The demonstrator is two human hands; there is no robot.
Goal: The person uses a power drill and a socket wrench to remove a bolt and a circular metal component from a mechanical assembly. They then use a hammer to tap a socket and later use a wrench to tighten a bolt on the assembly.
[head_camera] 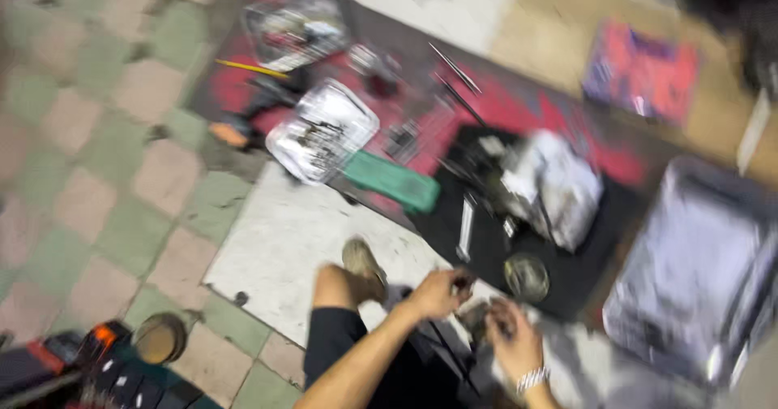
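Observation:
The picture is blurred by motion. My left hand (438, 293) is at the bottom centre, fingers curled around the top of a thin dark rod-like tool (447, 346) that slants down toward my lap. My right hand (512, 342), with a metal wristband (532, 378), is just right of it, closed around a small dark part (476, 316). The two hands are almost touching. My bare knee and sandalled foot (362, 265) lie left of them, on a pale floor slab (284, 239).
A black mat (486, 255) ahead holds a grey metal assembly (555, 184) and a round metal piece (527, 276). Beyond are a green block (393, 180) and two trays of small tools (324, 129) (296, 24) on a red mat. A large grey tray (697, 271) stands right; a round tin (160, 338) lower left.

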